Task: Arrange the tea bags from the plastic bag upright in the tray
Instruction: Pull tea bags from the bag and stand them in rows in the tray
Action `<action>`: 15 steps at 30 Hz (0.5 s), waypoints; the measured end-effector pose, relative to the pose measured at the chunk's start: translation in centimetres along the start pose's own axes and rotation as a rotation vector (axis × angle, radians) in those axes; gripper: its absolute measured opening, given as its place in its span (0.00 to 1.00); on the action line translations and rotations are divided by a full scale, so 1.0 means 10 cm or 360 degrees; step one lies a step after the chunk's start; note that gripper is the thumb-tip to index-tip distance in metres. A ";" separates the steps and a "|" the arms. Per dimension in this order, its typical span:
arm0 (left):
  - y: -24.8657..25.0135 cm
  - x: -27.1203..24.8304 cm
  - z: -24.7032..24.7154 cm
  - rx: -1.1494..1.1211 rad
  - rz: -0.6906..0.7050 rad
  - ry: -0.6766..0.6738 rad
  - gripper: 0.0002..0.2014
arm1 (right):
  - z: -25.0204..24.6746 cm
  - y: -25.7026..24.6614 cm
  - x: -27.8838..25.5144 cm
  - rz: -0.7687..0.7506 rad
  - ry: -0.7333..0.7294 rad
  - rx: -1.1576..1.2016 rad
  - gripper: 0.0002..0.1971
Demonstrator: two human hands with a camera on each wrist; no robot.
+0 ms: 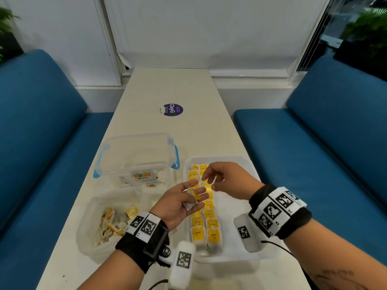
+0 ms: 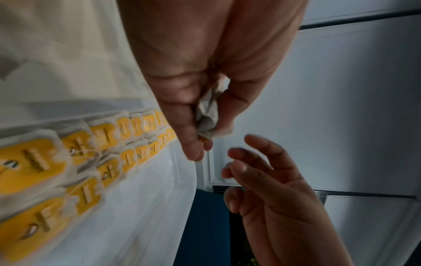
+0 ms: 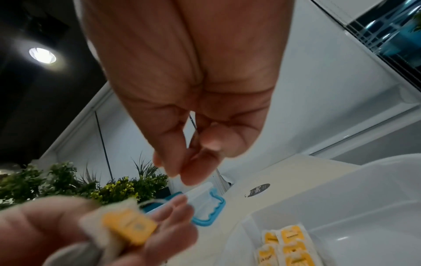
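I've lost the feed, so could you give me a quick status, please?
Left hand grips a tea bag. Right hand pinches its string. Both over tray. Nothing in the way.

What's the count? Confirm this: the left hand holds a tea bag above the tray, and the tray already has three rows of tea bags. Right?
Not quite. The head view shows two rows of tea bags in the tray, not three. The left hand does hold a tea bag above it.
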State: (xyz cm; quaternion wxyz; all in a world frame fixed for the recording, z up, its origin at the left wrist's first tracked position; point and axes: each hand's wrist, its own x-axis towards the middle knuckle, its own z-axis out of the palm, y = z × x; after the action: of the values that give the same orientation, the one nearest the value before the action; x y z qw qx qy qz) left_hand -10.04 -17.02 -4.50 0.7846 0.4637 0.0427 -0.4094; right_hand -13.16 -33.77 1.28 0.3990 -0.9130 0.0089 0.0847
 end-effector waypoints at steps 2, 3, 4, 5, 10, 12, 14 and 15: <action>0.02 0.03 0.06 0.0011 0.0017 -0.0055 0.21 | 0.07 0.01 0.00 -0.0102 0.0009 -0.0039 0.15; 0.02 0.04 0.08 0.0029 0.0031 -0.0066 0.20 | 0.10 0.01 -0.01 -0.0114 0.0017 -0.0028 0.15; 0.03 0.06 0.10 0.0057 0.0049 -0.0061 0.20 | 0.12 0.01 0.00 -0.0105 0.0028 -0.0003 0.15; 0.03 0.07 0.11 0.0089 0.0066 -0.0054 0.19 | 0.13 0.02 0.00 -0.0083 0.0043 0.0028 0.15; 0.05 0.09 0.11 0.0175 0.0144 -0.0048 0.17 | 0.09 0.14 0.09 0.0171 0.0153 0.0169 0.04; 0.05 0.10 0.11 0.0211 0.0185 -0.0016 0.18 | 0.07 0.17 0.09 0.0213 0.0138 0.0194 0.06; 0.05 0.11 0.11 0.0230 0.0198 0.0004 0.21 | 0.05 0.15 0.08 0.0100 0.0128 0.0238 0.10; 0.06 0.11 0.11 0.0240 0.0200 0.0008 0.22 | 0.04 0.13 0.06 -0.0008 0.0130 0.0216 0.15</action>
State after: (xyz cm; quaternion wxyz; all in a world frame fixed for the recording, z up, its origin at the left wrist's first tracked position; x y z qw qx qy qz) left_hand -9.26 -18.42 -3.94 0.7714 0.5242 -0.0153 -0.3603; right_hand -12.74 -34.32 -0.08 0.4596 -0.8865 0.0285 0.0455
